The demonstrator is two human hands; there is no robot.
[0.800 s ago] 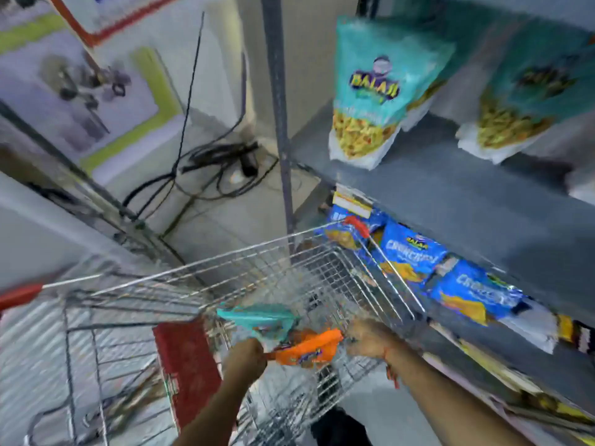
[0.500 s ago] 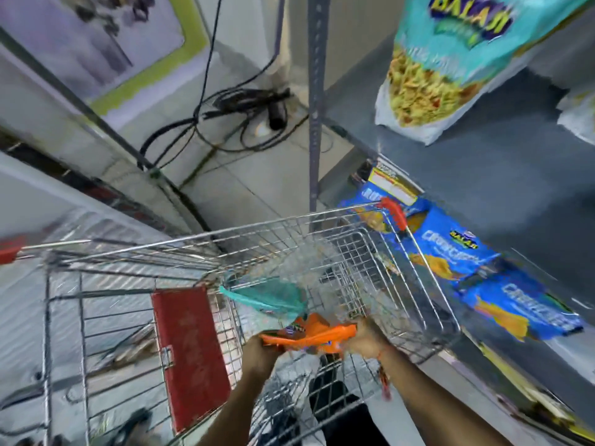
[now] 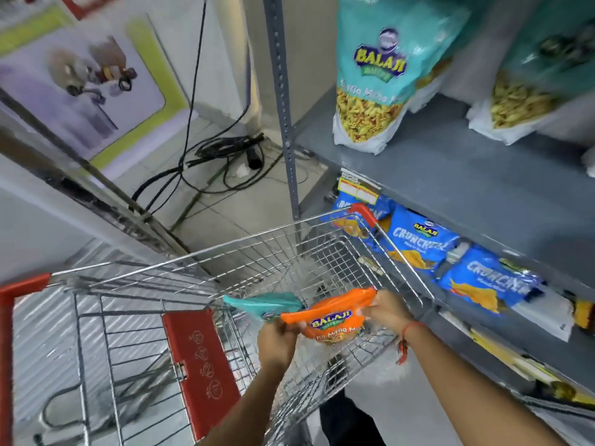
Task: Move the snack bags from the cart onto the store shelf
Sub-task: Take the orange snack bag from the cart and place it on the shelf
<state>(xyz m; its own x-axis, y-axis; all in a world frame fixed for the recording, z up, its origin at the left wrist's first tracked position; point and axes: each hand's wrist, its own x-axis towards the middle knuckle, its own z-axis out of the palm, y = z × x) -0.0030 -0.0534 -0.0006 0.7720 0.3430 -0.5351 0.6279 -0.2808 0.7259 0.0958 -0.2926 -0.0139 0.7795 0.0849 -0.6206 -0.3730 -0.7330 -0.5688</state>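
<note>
Both hands hold an orange Balaji snack bag (image 3: 335, 317) over the wire cart (image 3: 273, 249). My left hand (image 3: 277, 341) pinches its left top corner and my right hand (image 3: 384, 312) grips its right top corner. A teal snack bag (image 3: 264, 304) lies just behind the orange one, against my left hand; whether that hand holds it too I cannot tell. The grey store shelf (image 3: 450, 185) stands to the right, with teal Balaji bags (image 3: 380, 75) upright on it and blue Crunchex bags (image 3: 421, 239) on the level below.
A red child-seat flap (image 3: 199, 368) hangs inside the cart at left, with a red handle (image 3: 19, 288) at the far left. Black cables (image 3: 225, 152) lie coiled on the tiled floor beyond the cart. A grey slotted shelf post (image 3: 283, 107) rises just behind the cart.
The orange bag has risen higher above the cart basket and turned so its printed front faces me. Both hands came up with it. The view tilted upward a little.
</note>
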